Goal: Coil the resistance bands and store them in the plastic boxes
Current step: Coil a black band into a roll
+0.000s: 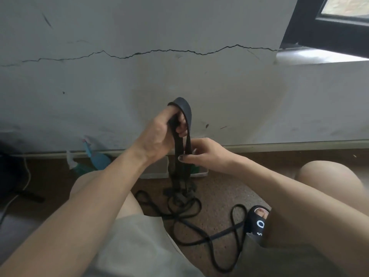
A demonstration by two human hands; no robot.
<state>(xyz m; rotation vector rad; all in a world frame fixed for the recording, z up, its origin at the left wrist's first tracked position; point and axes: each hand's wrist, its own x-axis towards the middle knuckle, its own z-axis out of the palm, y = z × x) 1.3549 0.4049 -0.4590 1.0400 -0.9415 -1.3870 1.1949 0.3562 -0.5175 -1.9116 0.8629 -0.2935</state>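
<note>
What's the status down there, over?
Left hand grips band's top loop. Right hand pinches both strands lower. Rest tangled on floor. Box behind, partly hidden.

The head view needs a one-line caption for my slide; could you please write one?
Seated person's left hand and right hand hold up a black band; more black loops lie on the floor.

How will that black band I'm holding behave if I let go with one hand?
Probably floppy: the band hangs limp below the left hand and right hand. Its tail lies in loose loops, so it may tangle.
</note>
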